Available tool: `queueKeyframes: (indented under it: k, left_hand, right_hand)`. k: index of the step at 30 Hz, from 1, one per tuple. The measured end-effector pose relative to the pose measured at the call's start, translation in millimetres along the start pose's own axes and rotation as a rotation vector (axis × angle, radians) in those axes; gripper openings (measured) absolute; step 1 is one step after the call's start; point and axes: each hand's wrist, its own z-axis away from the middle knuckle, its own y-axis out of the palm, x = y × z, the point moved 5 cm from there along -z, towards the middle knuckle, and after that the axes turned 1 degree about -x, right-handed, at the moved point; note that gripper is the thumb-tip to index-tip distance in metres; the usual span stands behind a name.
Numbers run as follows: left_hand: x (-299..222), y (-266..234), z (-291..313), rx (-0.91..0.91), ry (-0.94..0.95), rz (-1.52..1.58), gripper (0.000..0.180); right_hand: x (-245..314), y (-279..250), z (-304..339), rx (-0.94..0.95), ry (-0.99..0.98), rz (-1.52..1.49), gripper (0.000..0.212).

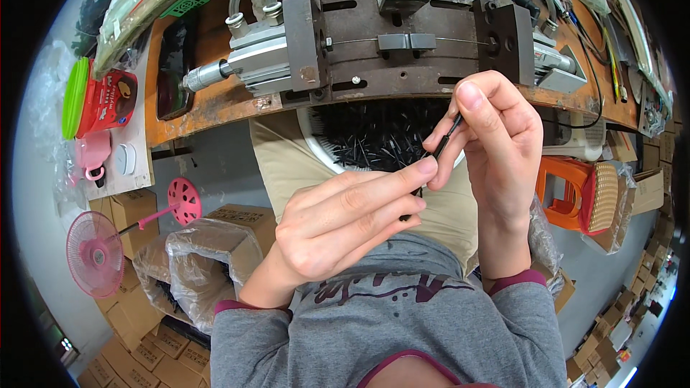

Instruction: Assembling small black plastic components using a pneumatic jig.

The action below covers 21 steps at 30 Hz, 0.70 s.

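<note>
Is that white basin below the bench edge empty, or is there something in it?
Not empty: the white basin shows many thin black pieces inside.

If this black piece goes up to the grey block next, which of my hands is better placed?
Probably your right hand: in this view it is nearer the grey block and pinches the upper part of the black piece. Your left hand sits lower, by the other end.

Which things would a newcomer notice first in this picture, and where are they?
Probably the right hand, just right of centre, pinching a thin black part close to the left hand. Next, perhaps, the white-rimmed container full of black pieces, just below the workbench edge. The bright pink fan also stands out, at lower left.
</note>
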Motion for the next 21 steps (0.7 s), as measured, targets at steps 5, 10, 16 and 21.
queueKeyframes:
  k: [5, 10, 16, 21]
  left_hand:
    - [1.2, 0.2, 0.0, 0.009, 0.009, 0.004, 0.035]
    - [0.9, 0.4, 0.8, -0.014, -0.021, -0.007, 0.035]
    - [0.7, 1.8, 0.3, -0.020, -0.050, 0.003, 0.035]
    - [1.6, 2.5, 1.5, -0.032, -0.044, -0.014, 0.034]
  right_hand:
    - [-0.2, 2.8, 0.6, 0.015, -0.025, 0.056, 0.015]
    - [-2.2, 6.6, 1.8, 0.042, -0.029, 0.038, 0.015]
    - [-3.4, 5.4, 4.2, 0.024, -0.069, 0.043, 0.013]
    - [-2.4, 9.7, 4.7, -0.003, -0.087, 0.183, 0.017]
